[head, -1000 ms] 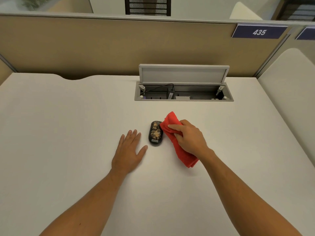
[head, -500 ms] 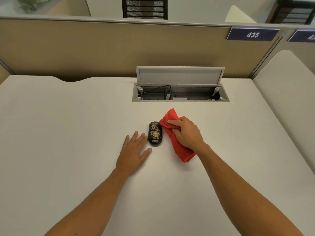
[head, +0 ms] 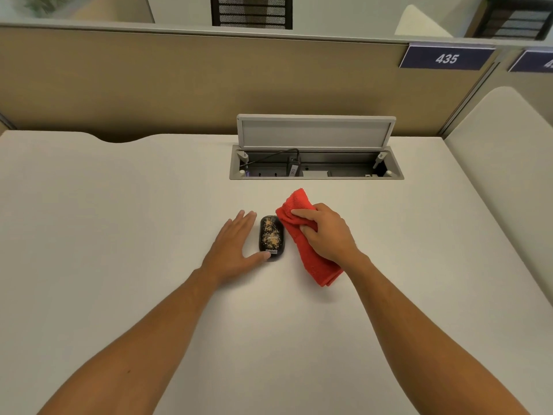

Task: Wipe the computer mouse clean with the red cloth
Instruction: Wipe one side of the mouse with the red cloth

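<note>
at the desk's point(head: 119, 235) far edge i see the cable well point(head: 316, 169) with its lid point(head: 315, 131) raised, a black cable point(head: 269, 155) and a plug inside; its right end is too dark to read. mid-desk, the black computer mouse point(head: 271, 237) lies speckled with crumbs. my left hand point(head: 233, 247) rests flat and spread, thumb tip touching the mouse's near end. my right hand point(head: 326, 232) grips the red cloth point(head: 302, 235), hiding its middle, just right of the mouse.

Probably office: numbered cubicle partition point(head: 209, 79), desk point(head: 119, 235).
</note>
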A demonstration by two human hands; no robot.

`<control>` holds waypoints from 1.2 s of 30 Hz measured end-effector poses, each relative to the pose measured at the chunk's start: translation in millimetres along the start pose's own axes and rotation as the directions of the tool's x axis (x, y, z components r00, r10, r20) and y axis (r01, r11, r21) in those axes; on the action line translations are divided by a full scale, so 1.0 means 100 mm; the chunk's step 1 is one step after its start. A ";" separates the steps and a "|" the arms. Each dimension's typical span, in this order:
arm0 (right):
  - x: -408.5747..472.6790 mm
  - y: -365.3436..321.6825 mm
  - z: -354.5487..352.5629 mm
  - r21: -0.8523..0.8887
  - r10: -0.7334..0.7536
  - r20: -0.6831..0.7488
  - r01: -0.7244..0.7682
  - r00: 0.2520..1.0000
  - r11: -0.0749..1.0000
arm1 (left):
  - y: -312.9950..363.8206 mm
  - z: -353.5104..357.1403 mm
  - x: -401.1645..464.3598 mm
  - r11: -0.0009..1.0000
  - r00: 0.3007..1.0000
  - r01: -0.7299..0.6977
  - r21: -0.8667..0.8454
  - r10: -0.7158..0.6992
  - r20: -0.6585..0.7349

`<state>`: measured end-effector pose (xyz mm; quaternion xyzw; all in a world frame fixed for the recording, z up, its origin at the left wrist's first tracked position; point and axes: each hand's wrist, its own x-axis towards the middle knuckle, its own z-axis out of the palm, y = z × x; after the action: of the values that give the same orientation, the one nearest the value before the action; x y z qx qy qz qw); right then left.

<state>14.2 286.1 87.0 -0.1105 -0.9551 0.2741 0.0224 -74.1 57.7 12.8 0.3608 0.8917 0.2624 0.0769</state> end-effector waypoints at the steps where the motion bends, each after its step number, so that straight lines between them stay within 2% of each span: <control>1: 0.01 0.00 0.01 0.002 0.003 0.004 -0.003 1.000 1.000 | -0.02 -0.01 0.03 1.000 0.999 -0.021 0.003 0.021 0.030; 5: 0.05 0.00 0.01 0.023 0.015 0.011 -0.015 1.000 1.000 | -0.10 -0.03 0.10 0.994 0.990 -0.100 0.032 0.097 0.103; 8: 0.10 0.01 0.00 0.045 0.020 0.045 -0.022 0.999 0.999 | -0.14 0.02 0.09 0.987 0.986 -0.138 0.079 0.130 0.101; 15: -0.06 0.05 0.00 0.080 -0.010 0.099 0.002 0.995 0.997 | -0.10 0.05 0.05 0.986 0.989 -0.139 0.095 0.133 0.069; 21: -0.30 0.08 -0.06 0.072 -0.100 0.169 0.089 0.981 0.993 | -0.10 0.05 0.05 0.984 0.990 -0.138 0.113 0.132 0.056; 26: -0.28 0.13 -0.21 0.162 -0.067 0.078 0.053 0.995 0.985 | -0.07 0.07 0.02 0.986 0.993 -0.116 0.121 0.110 0.053; 29: -0.17 0.11 -0.20 0.146 -0.015 0.016 0.012 1.000 0.989 | -0.05 0.06 0.01 0.986 0.993 -0.110 0.127 0.104 0.053; 36: -0.14 0.00 -0.01 0.115 -0.047 0.114 0.034 0.992 0.993 | -0.07 0.07 0.01 0.983 0.993 -0.117 0.139 0.112 0.039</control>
<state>27.6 283.7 88.3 -0.0735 -0.9397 0.3332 -0.0217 -77.0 57.4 3.1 0.4201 0.8844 0.1972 0.0500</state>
